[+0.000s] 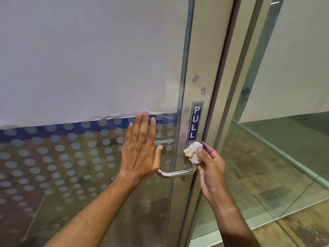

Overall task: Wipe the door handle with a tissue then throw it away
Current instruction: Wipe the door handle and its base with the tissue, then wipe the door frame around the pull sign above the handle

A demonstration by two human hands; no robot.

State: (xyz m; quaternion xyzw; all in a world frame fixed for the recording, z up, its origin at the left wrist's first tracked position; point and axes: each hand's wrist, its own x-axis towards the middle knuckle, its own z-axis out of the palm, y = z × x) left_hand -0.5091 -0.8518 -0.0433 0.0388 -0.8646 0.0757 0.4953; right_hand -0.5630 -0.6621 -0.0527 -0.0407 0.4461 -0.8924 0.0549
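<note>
Nearest, two bare forearms reaching up from the bottom edge toward a glass door. Left hand (140, 152) released, fingers straight and close together, palm laid flat against the glass door panel with frosted dots (53, 166), thumb spread toward the right and crossing in front of the handle's left part. Right hand (211, 166) grasping a crumpled white tissue with a brownish stain (192, 152), pinched between thumb and curled fingertips, pressed against the upper right end of the brushed steel tubular door handle (178, 172), just below the sign. Handle bar running roughly level between the two hands, its left bend hidden partly behind the left thumb, its right bend curving up under the tissue. Dark blue vertical sticker reading PULL in white letters (195, 122) fixed on the silver metal door stile (199, 68), directly above the tissue. Several small purplish oval smudges (195, 78) scattered on the stile beside and above the sticker. Large white paper sheet (89, 59) covering the upper glass, its lower edge crumpled just above the left fingertips, with a blue band (53, 129) below it. To the right, a fixed glass pane (276, 148) with wood-patterned flooring (302, 225) seen through and beneath it.
</note>
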